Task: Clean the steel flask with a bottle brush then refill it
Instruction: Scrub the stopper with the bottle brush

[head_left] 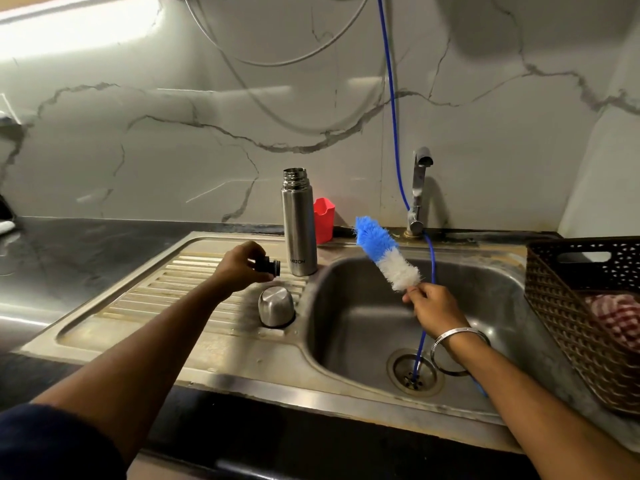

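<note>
Forearms reach in from the bottom edge toward a steel sink set in a dark counter. Nearest on the right side, the sink basin holds a round drain, and a thin blue hose runs down from above, past the tap, into that drain. The right hand, with a metal bangle on its wrist, hovers over the basin and grips the handle of a bottle brush just below the bristles; the brush slants up and to the left, white bristles nearest the fingers and blue ones at the tip. On the ribbed draining board to the left of the basin, a steel cup lid stands upside down, close to the basin's rim. Just beyond it, the left hand is raised above the draining board and pinches a small black stopper in its curled fingers. The steel flask stands upright and uncapped at the back corner of the draining board, just right of the stopper and apart from both hands; the brush tip points up to its right, near but not touching. A red container sits behind the flask against the marble wall. The tap rises behind the basin. At the far right a brown woven basket holds a red checked cloth.
</note>
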